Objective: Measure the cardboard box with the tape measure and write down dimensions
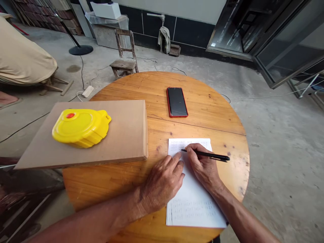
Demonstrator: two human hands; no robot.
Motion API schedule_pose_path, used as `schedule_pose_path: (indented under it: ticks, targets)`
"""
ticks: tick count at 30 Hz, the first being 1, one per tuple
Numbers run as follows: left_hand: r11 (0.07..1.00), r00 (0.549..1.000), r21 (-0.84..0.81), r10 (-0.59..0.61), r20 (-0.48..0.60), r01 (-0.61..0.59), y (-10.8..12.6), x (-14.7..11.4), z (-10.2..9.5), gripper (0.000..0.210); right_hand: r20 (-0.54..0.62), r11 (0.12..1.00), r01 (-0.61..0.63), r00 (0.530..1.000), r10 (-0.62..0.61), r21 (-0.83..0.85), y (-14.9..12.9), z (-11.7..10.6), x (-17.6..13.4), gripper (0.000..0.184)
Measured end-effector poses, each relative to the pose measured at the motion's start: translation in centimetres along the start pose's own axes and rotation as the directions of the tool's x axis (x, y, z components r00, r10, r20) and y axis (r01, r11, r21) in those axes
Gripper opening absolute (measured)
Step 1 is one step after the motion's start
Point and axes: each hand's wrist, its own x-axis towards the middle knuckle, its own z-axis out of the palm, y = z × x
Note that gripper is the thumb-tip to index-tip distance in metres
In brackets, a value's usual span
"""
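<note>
A black pen [212,155] is pinched in my right hand [202,163], its tip on the upper part of a white sheet of paper [193,185]. Rows of small handwriting run along the top and the bottom of the sheet. My left hand [164,180] rests across the paper's left edge, fingers loosely bent and lying on the sheet, with nothing held. Its fingertips come close to the pen tip. Beyond the paper lies a phone [176,102] in a red case, screen dark.
The round wooden table [202,121] carries a cardboard box [126,135] on the left, overhanging the edge. On it sits a yellow plastic case [81,128] with a red button. A small wooden chair [125,55] stands behind, near a power strip [88,91] and cables on the floor.
</note>
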Motion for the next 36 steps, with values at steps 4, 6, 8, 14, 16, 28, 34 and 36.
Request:
schedule_pose_path:
  ticks: [4, 6, 8, 14, 16, 28, 34, 36]
  targets:
    - [1.0, 1.0, -0.012, -0.001, 0.003, 0.001, 0.0, 0.11, -0.1, 0.021, 0.006, 1.0, 0.012, 1.0, -0.011, -0.018, 0.0, 0.12, 0.06, 0.015]
    - [1.0, 1.0, -0.017, -0.003, 0.005, 0.003, -0.01, 0.16, -0.14, 0.022, -0.004, 1.0, 0.018, 1.0, -0.018, -0.025, -0.05, 0.15, 0.07, 0.015]
    - [1.0, 1.0, -0.02, -0.004, 0.0, 0.004, -0.02, 0.2, -0.17, 0.022, -0.009, 0.999, 0.02, 1.0, -0.02, -0.028, -0.11, 0.12, 0.06, 0.015]
    - [1.0, 1.0, -0.007, 0.0, -0.007, 0.0, 0.02, 0.21, -0.28, 0.021, 0.01, 1.0, 0.011, 1.0, -0.011, -0.023, -0.38, -0.11, 0.0, 0.016]
    - [1.0, 1.0, -0.001, 0.001, 0.0, -0.001, 0.02, 0.19, -0.28, 0.022, 0.009, 1.0, 0.004, 1.0, -0.004, -0.027, -0.5, -0.12, 0.04, 0.016]
    - [0.999, 1.0, 0.022, 0.024, 0.019, -0.024, -0.07, 0.16, -0.38, 0.024, -0.045, 0.997, -0.043, 0.998, 0.046, 0.064, -0.55, -0.18, 0.04, 0.016]
    - [1.0, 1.0, 0.021, 0.018, 0.005, -0.018, -0.06, 0.28, -0.23, 0.021, -0.04, 0.998, -0.045, 0.998, 0.047, 0.034, -0.67, -0.03, 0.03, 0.016]
    - [1.0, 1.0, 0.019, 0.013, 0.006, -0.013, -0.05, 0.28, -0.24, 0.022, -0.039, 0.999, -0.033, 0.999, 0.033, 0.004, -0.64, -0.02, 0.0, 0.015]
